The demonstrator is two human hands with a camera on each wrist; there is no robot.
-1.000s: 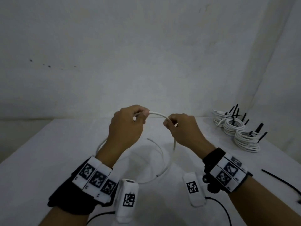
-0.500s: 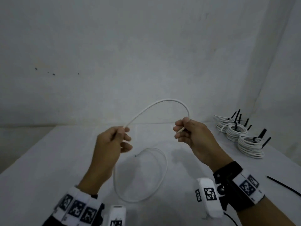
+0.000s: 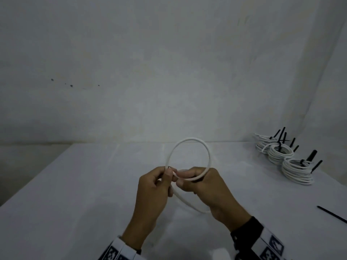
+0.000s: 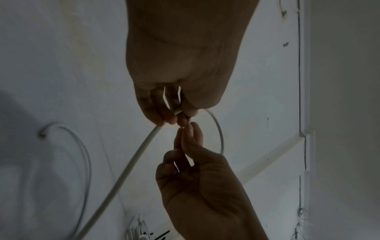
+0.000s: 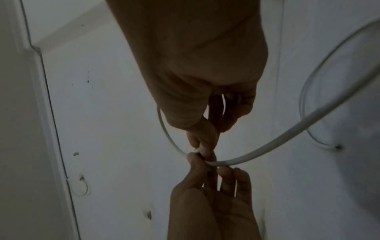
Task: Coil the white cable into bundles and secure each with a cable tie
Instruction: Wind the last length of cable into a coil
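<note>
In the head view my left hand point(image 3: 168, 173) and right hand point(image 3: 181, 177) meet above the middle of the white table point(image 3: 75, 203). Both pinch the white cable point(image 3: 189, 140) where it crosses itself, and a round loop stands up above the fingers. More cable curves down below the hands towards the table. The left wrist view shows my left hand point(image 4: 180, 113) pinching the crossing, with the right hand's fingertips point(image 4: 190, 131) against it. From the right wrist view, the cable point(image 5: 267, 148) runs off right from my right hand point(image 5: 202, 146).
Three tied white cable bundles point(image 3: 281, 156) with black tie tails lie at the table's back right. One loose black cable tie point(image 3: 332, 214) lies near the right edge. The table's left edge drops off at the far left; a white wall stands behind.
My hands were apart with an arch of cable between them. They have come together at the centre, closing the arch into a round loop.
</note>
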